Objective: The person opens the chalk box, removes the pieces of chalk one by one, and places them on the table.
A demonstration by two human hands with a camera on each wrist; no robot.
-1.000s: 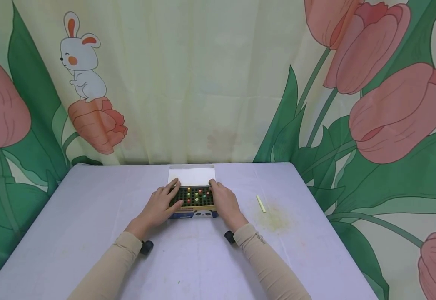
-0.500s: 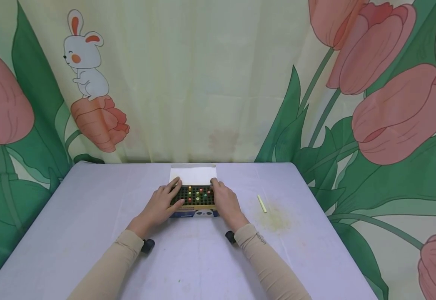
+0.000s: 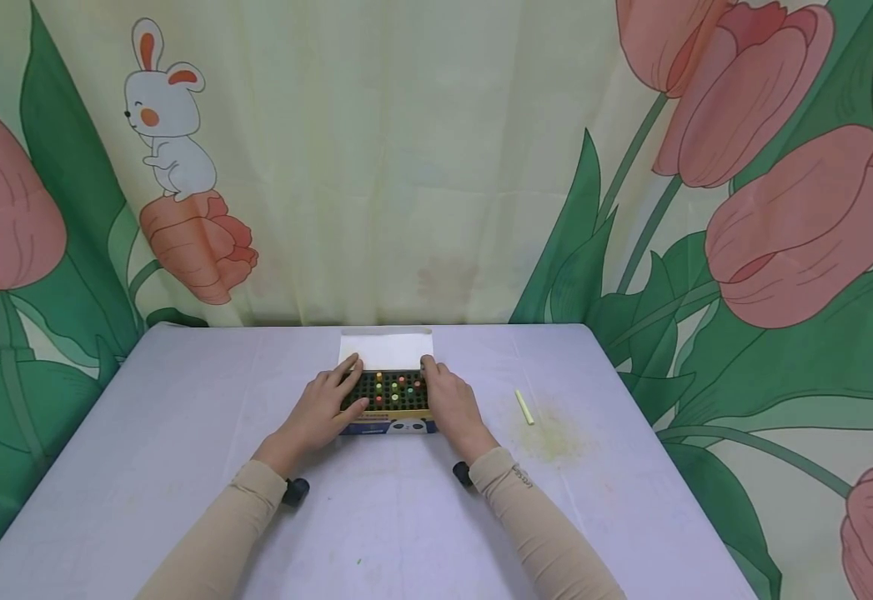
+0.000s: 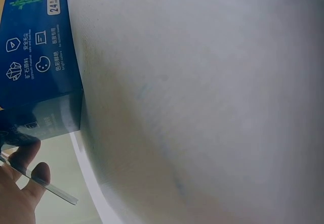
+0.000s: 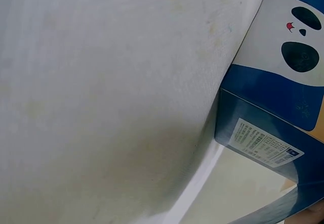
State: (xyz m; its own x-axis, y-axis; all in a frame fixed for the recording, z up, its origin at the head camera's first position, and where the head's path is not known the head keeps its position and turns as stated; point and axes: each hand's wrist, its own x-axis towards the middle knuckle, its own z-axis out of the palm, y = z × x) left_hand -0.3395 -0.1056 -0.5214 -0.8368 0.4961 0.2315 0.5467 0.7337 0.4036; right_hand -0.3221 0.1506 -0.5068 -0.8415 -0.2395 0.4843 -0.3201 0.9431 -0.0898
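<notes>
A blue chalk box (image 3: 410,426) with a panda face on its front stands on the table, its white-lined lid (image 3: 386,351) folded back. Inside, a dark holder full of holes (image 3: 412,402) carries several coloured chalk ends. My left hand (image 3: 314,412) holds the box's left side, thumb along the front edge and fingers toward the back corner. In the left wrist view, a thin side flap (image 4: 59,192) lies across the fingers (image 4: 40,174). My right hand (image 3: 453,407) grips the right side, fingertips near the lid; in the right wrist view, only a bit of it shows behind a flap (image 5: 283,206).
A pale yellow chalk stick (image 3: 524,407) lies right of the box, beside a patch of yellowish dust (image 3: 552,442). A white cloth covers the table (image 3: 181,467). Behind its far edge hangs a curtain (image 3: 406,167) printed with tulips and a rabbit.
Both hands keep the same hold on the chalk box. Only a slight shift of the head view shows between the frames.
</notes>
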